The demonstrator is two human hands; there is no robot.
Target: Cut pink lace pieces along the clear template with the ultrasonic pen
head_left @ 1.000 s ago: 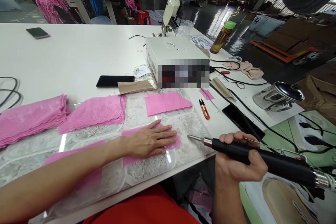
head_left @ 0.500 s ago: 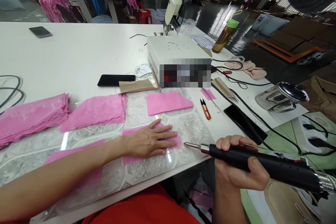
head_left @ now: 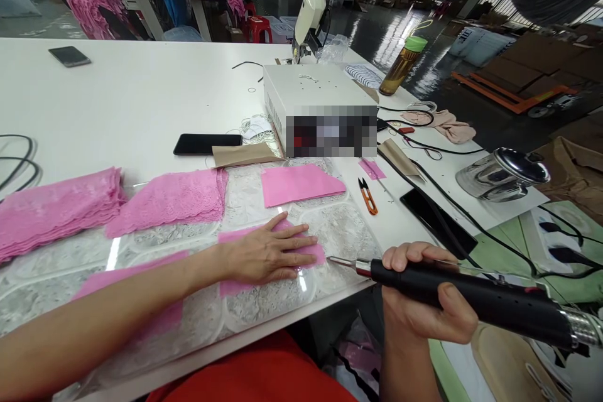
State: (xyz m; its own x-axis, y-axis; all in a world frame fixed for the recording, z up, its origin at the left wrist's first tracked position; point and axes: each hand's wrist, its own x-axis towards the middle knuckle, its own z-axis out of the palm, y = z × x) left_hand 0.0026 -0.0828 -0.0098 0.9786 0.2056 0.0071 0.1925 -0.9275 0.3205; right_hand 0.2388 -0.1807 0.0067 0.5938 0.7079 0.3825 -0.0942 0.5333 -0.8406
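Note:
My left hand (head_left: 268, 254) lies flat with spread fingers on a pink fabric piece (head_left: 234, 287), which rests on a clear-covered, stone-patterned mat (head_left: 339, 226). In my right hand (head_left: 414, 308) is a black corded handpiece (head_left: 499, 303) with a slim metal tip, my fingers wrapped round its barrel. That tip points left, at the right end of the fabric beside my left fingertips; whether it touches cannot be told. Under my left forearm lies another pink piece (head_left: 167, 317), partly hidden. Beyond my hand sits a flat pink stack (head_left: 301, 185).
Pink lace stacks (head_left: 56, 210) lie at left. A white box unit (head_left: 320, 85) stands behind, near a black phone (head_left: 207, 144). At right are orange thread snips (head_left: 367, 196), a dark phone (head_left: 438, 223), cables and a steel mug (head_left: 502, 176). People work at far tables.
The tool and my right hand have shifted very slightly left in view, along with most of the scene. My left hand keeps its place on the fabric.

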